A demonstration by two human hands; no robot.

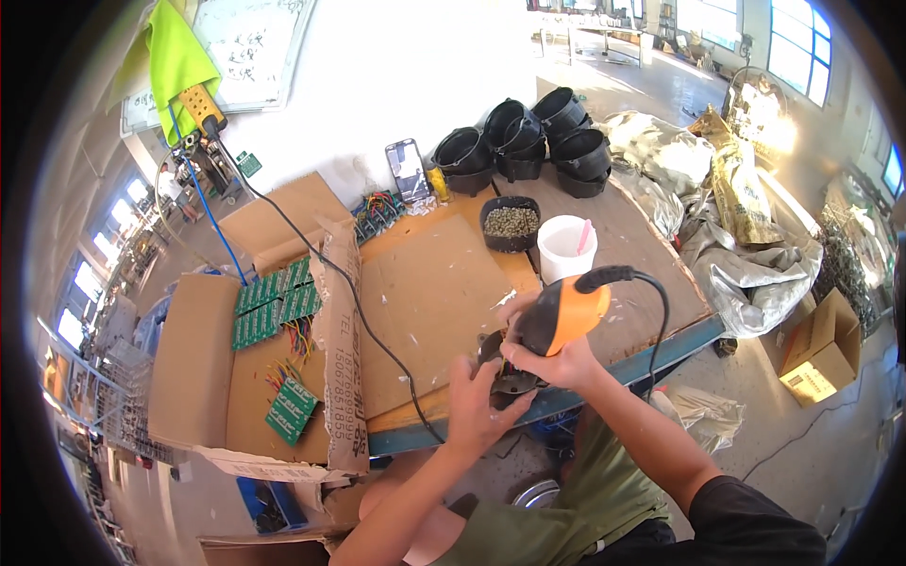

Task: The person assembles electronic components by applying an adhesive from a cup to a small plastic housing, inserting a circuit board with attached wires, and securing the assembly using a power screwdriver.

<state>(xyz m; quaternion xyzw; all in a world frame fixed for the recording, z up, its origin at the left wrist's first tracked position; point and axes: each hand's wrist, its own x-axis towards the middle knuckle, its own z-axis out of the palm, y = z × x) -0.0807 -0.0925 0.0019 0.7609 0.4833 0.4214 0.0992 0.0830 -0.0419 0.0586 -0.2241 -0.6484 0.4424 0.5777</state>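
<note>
Indoors, cardboard-covered table [694, 339], sunlit floor [651, 87]

On the far left we see a lime-green fabric cloth [181, 61] and a yellow rectangular power strip [199, 104]. Farther right we see a dark-edged rectangular phone [408, 172]; on the right, crumpled silvery-grey sacks [755, 283] and an open brown cardboard carton [819, 360].

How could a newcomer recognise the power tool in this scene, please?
Find the blue-edged workbench, then its near edge. There the right hand grips the corded power tool, in front of the white tub. Its orange-and-black housing separates it from that tub.
</note>
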